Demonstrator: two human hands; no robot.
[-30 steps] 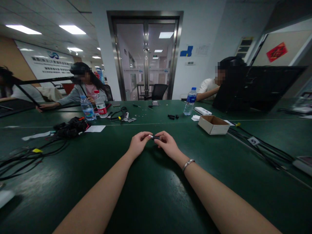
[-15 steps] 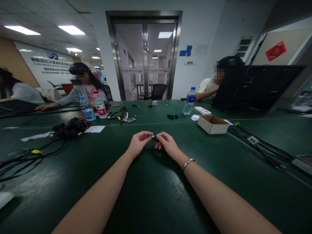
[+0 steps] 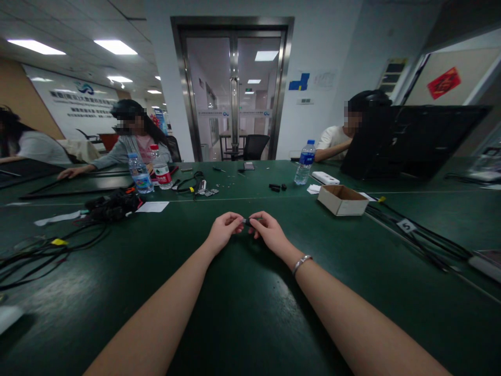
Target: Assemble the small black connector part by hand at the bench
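Note:
Just above the green table, my left hand [image 3: 224, 230] and my right hand [image 3: 269, 228] meet over a small black piece with a silvery end [image 3: 246, 222]. The fingertips of my left hand pinch its silvery end. At the black end, the thumb and fingers of my right hand are closed. Fingers cover most of the piece, so its exact kind cannot be made out. A silver bracelet [image 3: 302, 265] circles my right wrist.
An open cardboard box [image 3: 342, 200] stands to the right, near a water bottle [image 3: 305, 163] and black cables [image 3: 422, 237]. Small black pieces [image 3: 277, 187] lie ahead. Leftward are two bottles [image 3: 160, 168], a black tangled bundle [image 3: 113, 209] and co-workers [image 3: 135, 136].
The small piece now sits more level between my fingertips, and less of it shows. Both hands have barely shifted. On the left, a dark flat panel now shows by a co-worker's hand.

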